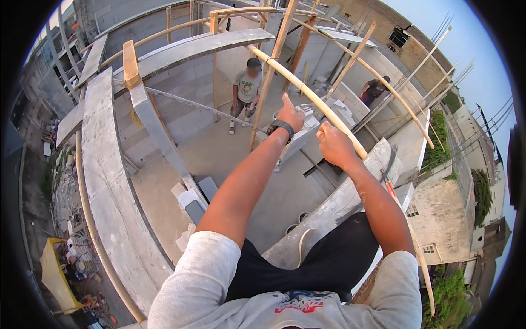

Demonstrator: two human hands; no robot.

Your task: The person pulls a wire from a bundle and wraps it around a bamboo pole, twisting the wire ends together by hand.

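Observation:
My left hand (291, 116), with a dark watch (281, 129) on the wrist, reaches forward with one digit stretched up and apart from the others. It shows nothing held. My right hand (333, 143) is closed with its fingers curled in; anything inside is hidden. Both hands are just left of a long bamboo pole (307, 92) that slants from upper left to lower right. Whether the right hand touches the pole, I cannot tell. Right of my right forearm, thin dark wires (390, 159) and a tool with red handles (389, 186) rest by a grey plank (375, 167).
Below, one person (247, 90) stands on the floor; another person (375, 89) bends near the right wall. Long grey planks (104, 164) and a wooden post (131, 66) rise at left. More bamboo (378, 77) crosses at upper right. Buckets (298, 219) stand below my legs.

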